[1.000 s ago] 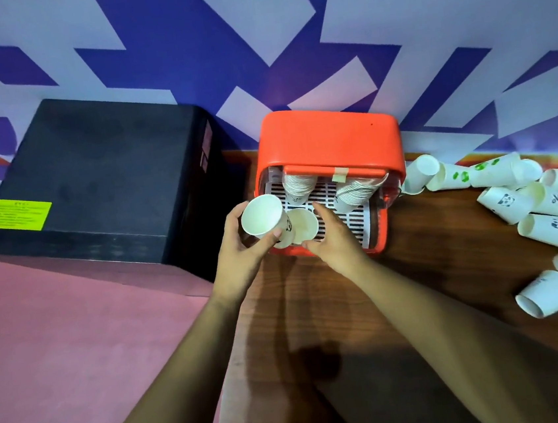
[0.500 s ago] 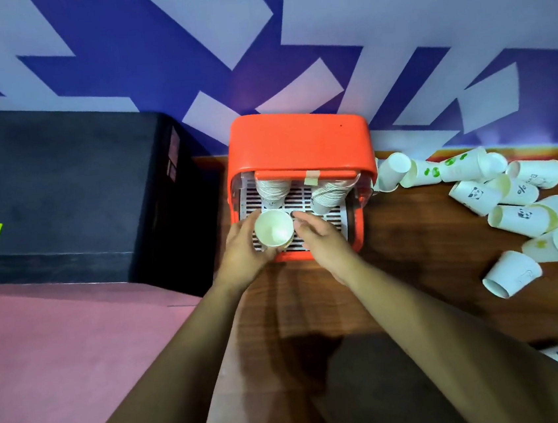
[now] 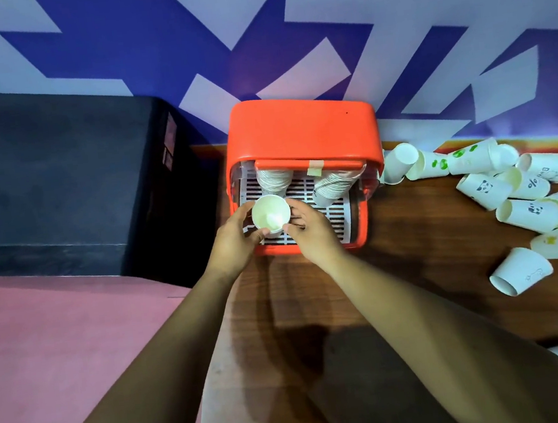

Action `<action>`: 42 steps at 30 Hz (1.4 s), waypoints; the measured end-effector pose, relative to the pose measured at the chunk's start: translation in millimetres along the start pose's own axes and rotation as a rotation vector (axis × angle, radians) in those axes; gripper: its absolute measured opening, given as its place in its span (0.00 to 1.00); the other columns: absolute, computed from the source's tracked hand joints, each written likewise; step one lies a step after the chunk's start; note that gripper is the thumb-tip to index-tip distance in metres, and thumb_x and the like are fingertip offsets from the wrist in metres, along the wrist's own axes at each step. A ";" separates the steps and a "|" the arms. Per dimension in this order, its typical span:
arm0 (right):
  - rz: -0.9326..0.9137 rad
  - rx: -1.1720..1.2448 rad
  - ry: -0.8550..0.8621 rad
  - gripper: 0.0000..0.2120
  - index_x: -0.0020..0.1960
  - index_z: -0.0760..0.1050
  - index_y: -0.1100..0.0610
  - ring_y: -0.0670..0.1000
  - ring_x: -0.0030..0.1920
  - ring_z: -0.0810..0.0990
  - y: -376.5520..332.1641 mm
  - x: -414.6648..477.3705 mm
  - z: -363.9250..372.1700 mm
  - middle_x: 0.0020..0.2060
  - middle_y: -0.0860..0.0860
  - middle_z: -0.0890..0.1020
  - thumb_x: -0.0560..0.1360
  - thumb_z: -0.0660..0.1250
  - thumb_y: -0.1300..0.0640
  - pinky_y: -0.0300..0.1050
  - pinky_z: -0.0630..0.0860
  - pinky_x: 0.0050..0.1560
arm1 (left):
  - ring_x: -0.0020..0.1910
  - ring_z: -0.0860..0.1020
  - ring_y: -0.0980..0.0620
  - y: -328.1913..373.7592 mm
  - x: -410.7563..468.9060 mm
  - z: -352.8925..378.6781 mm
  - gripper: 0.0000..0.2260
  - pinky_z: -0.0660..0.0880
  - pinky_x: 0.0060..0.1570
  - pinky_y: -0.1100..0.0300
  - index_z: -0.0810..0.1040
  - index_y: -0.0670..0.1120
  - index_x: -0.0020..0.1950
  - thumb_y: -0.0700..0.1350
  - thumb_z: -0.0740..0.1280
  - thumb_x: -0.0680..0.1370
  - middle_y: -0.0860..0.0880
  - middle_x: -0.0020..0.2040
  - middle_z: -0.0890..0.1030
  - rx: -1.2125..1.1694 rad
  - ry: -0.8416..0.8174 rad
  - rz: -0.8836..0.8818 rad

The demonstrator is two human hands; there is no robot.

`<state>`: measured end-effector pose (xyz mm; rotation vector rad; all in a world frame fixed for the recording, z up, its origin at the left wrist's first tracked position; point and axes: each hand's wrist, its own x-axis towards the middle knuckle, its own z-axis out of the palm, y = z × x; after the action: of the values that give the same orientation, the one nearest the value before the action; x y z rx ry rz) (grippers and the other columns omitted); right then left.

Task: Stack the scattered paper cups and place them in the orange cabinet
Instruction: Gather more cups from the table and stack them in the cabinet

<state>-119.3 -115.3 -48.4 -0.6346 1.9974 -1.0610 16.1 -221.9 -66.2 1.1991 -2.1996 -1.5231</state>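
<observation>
Paper cup — upright, mouth up, grasped between left hand and right hand over the orange cabinet slatted rack — presumably steadied for setting down.

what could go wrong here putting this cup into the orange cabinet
1. The cup, held between left hand and right hand, sits close in front of the left stack; pushing it in may knock that stack.
2. The right stack looks tilted, so a bump could topple it.
3. The slatted rack may seat the cup unevenly.
</observation>
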 end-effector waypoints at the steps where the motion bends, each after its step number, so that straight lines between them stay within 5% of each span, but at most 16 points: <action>1: -0.001 -0.001 -0.002 0.25 0.72 0.69 0.54 0.47 0.58 0.78 1.4 0.0 0.8 0.60 0.50 0.79 0.77 0.65 0.67 0.37 0.76 0.53 | 0.65 0.77 0.55 -0.1 -0.2 0.5 0.25 0.74 0.67 0.53 0.73 0.53 0.71 0.41 0.73 0.76 0.52 0.64 0.80 0.020 -0.005 -0.002; 7: 0.031 0.036 0.011 0.22 0.72 0.68 0.58 0.46 0.58 0.75 3.1 -6.6 -2.4 0.63 0.50 0.77 0.79 0.66 0.61 0.41 0.71 0.58 | 0.66 0.76 0.52 3.0 -7.6 3.9 0.26 0.74 0.68 0.50 0.70 0.52 0.71 0.51 0.73 0.74 0.50 0.67 0.77 0.021 0.004 -0.026; 12: 0.030 -0.027 0.053 0.17 0.66 0.74 0.61 0.50 0.60 0.79 17.7 -37.6 -47.9 0.63 0.56 0.79 0.78 0.67 0.59 0.44 0.73 0.64 | 0.58 0.78 0.54 14.8 -42.7 6.2 0.18 0.75 0.59 0.61 0.73 0.47 0.67 0.45 0.70 0.78 0.48 0.63 0.76 0.018 0.099 -0.054; 16: 0.041 -0.258 0.105 0.16 0.63 0.76 0.60 0.51 0.61 0.80 53.3 -87.5 -121.8 0.59 0.55 0.82 0.76 0.69 0.58 0.45 0.73 0.65 | 0.47 0.78 0.63 35.5 -68.5 37.1 0.08 0.71 0.45 0.74 0.76 0.44 0.58 0.40 0.69 0.79 0.48 0.53 0.79 0.044 -0.003 -0.039; 23: 0.224 -0.487 0.340 0.20 0.67 0.73 0.62 0.58 0.65 0.75 128.4 -142.5 -266.2 0.63 0.59 0.77 0.77 0.67 0.56 0.48 0.69 0.65 | 0.44 0.78 0.49 100.8 -68.4 147.2 0.05 0.72 0.44 0.62 0.76 0.42 0.52 0.37 0.70 0.78 0.44 0.46 0.80 0.137 -0.295 0.056; 28: 0.392 -0.472 0.476 0.24 0.69 0.70 0.67 0.61 0.68 0.70 170.1 -149.3 -333.5 0.67 0.64 0.73 0.76 0.67 0.59 0.49 0.65 0.68 | 0.51 0.80 0.45 159.4 -54.9 254.5 0.08 0.74 0.53 0.55 0.76 0.42 0.52 0.45 0.71 0.78 0.45 0.50 0.82 0.178 -0.466 0.051; 35: 0.574 -0.047 0.459 0.20 0.65 0.71 0.62 0.60 0.61 0.76 214.2 -127.8 -366.4 0.59 0.60 0.78 0.76 0.63 0.53 0.48 0.71 0.58 | 0.65 0.76 0.48 204.6 -38.3 391.2 0.21 0.69 0.56 0.64 0.71 0.45 0.74 0.51 0.65 0.82 0.48 0.68 0.77 0.169 -0.634 -0.089; 38: 0.587 0.314 0.423 0.12 0.58 0.74 0.57 0.58 0.56 0.81 227.0 -123.8 -372.4 0.53 0.55 0.81 0.77 0.63 0.54 0.56 0.78 0.59 | 0.57 0.79 0.50 207.2 -36.8 424.0 0.24 0.74 0.53 0.64 0.71 0.47 0.73 0.57 0.66 0.80 0.52 0.65 0.79 0.055 -0.655 -0.184; 40: 0.548 0.492 0.400 0.13 0.64 0.73 0.56 0.55 0.54 0.82 225.9 -125.3 -380.1 0.54 0.54 0.81 0.80 0.63 0.57 0.52 0.80 0.56 | 0.54 0.83 0.49 204.6 -35.9 434.5 0.33 0.80 0.56 0.51 0.73 0.48 0.71 0.64 0.72 0.72 0.50 0.61 0.82 -0.030 -0.614 -0.238; 42: 0.491 0.587 0.361 0.13 0.65 0.74 0.55 0.53 0.52 0.83 220.7 -129.4 -390.1 0.55 0.54 0.81 0.81 0.63 0.58 0.47 0.80 0.52 | 0.52 0.83 0.52 203.8 -37.9 435.1 0.32 0.83 0.49 0.56 0.72 0.46 0.68 0.59 0.77 0.71 0.49 0.58 0.83 -0.089 -0.574 -0.210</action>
<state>-377.1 273.5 -45.2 0.3633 1.8434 -1.4135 -311.9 131.1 -75.0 1.0911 -2.3468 -2.2604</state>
